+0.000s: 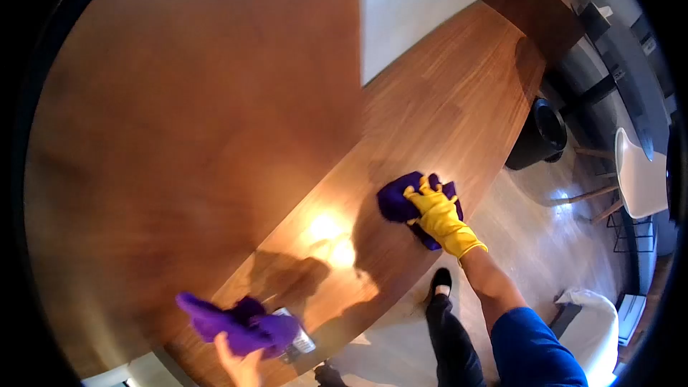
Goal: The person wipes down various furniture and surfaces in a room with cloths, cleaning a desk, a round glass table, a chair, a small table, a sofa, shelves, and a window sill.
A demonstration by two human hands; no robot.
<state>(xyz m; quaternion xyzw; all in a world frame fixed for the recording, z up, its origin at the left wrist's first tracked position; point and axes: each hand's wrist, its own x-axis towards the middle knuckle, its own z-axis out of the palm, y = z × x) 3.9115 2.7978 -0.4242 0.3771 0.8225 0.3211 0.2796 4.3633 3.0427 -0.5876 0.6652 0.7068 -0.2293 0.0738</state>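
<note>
along the counter's (437,122) floor-side edge, my yellow-gloved right grip (437,213) is closed on a purple cloth (398,199). at the counter's near end, my bare left grip (240,364) clutches a second purple cloth (247,324), blurred. beside the counter's far stretch stands a black bin (532,140).

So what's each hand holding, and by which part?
Gloved right hand: purple cloth, gripped over its top. Left hand: second purple cloth, apparently by its near edge; it's blurred.
</note>
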